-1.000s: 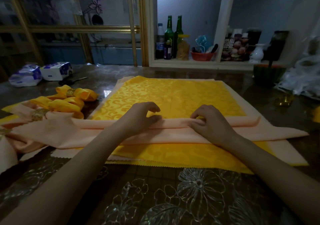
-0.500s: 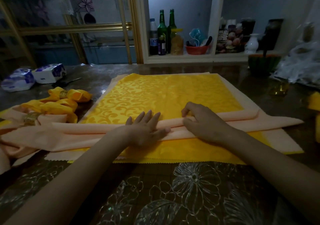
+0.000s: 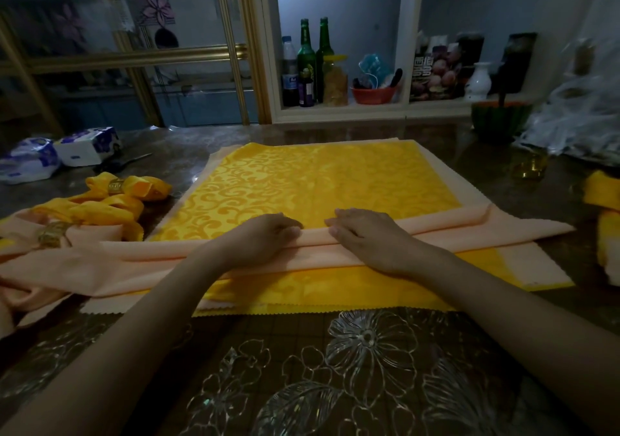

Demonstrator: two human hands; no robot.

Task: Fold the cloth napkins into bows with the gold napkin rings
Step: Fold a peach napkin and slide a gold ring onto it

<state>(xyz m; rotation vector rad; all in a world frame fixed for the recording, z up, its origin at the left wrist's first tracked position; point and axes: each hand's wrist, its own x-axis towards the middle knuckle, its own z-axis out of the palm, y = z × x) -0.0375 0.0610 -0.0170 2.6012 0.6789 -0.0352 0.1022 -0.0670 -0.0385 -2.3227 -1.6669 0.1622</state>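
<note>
A peach napkin (image 3: 463,231), folded into a long band, lies across a stack of flat yellow patterned napkins (image 3: 322,180). My left hand (image 3: 258,237) and my right hand (image 3: 365,234) sit side by side at the band's middle, fingers curled over its far folded edge and pinching it. To the left lie finished yellow bows (image 3: 110,200), one with a gold ring (image 3: 115,185). A peach bow beside them carries another gold napkin ring (image 3: 52,234).
Tissue packs (image 3: 57,153) and dark scissors (image 3: 124,162) lie at the far left. A glass with yellow liquid (image 3: 528,167), a dark green bowl (image 3: 500,120) and plastic bags (image 3: 577,123) stand at the right. More yellow cloth (image 3: 607,207) lies at the right edge. Bottles (image 3: 307,63) line the shelf behind.
My left hand went from flat on the band to curled over its far fold. Both hands have drawn closer together at the middle, and the band is folded over further.
</note>
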